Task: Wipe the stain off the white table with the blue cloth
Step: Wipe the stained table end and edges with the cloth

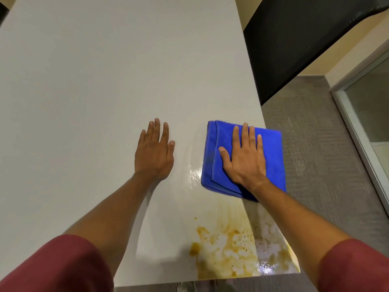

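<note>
A folded blue cloth (271, 157) lies on the white table (94, 81) near its right edge, partly hanging over it. My right hand (244, 157) presses flat on the cloth, fingers spread. My left hand (154, 152) rests flat on the bare table to the left of the cloth, holding nothing. A yellow-brown stain (227, 251) spreads over the table's near right corner, below the cloth. A wet, shiny smear (194, 169) shows just left of the cloth.
Grey carpet (315, 154) lies right of the table. A black chair back (299, 45) stands at the upper right beside the table edge. A glass door with a pale frame (362, 114) is at the far right.
</note>
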Tool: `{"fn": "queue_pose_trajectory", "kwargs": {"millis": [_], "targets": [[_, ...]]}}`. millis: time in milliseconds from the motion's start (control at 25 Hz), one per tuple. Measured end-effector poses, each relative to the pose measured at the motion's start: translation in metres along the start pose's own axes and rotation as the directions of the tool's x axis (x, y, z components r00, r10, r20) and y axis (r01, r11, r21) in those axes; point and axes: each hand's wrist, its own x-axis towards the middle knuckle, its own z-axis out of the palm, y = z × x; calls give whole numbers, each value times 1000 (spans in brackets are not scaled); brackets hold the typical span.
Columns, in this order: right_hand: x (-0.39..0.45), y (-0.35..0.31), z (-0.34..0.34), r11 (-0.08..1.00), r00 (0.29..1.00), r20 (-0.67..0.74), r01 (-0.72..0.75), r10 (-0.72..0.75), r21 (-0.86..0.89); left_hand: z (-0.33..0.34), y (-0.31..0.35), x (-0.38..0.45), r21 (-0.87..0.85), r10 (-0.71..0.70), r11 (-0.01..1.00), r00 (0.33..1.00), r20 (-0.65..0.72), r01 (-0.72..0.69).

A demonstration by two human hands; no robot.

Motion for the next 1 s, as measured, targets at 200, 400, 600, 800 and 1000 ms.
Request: {"fn": "queue_pose_trajectory", "kwargs": {"millis": [200,400,600,800,1000], "targets": [[-44,-32,11,959,959,32,281,-282,23,-2,0,-33,-21,33,999,998,44,-32],[-76,1,9,982,981,44,190,-190,14,-6,-12,-84,-13,74,997,995,65,-73],[-50,-31,9,995,997,4,83,-84,47,-2,-16,-94,-1,76,997,997,32,-76],[-106,-33,16,939,937,67,342,-343,30,-3,-14,-103,-22,43,999,999,20,-43],[-93,-33,13,972,970,63,234,-233,-3,1,-11,-136,-3,2,1000,1000,19,-2]]}}
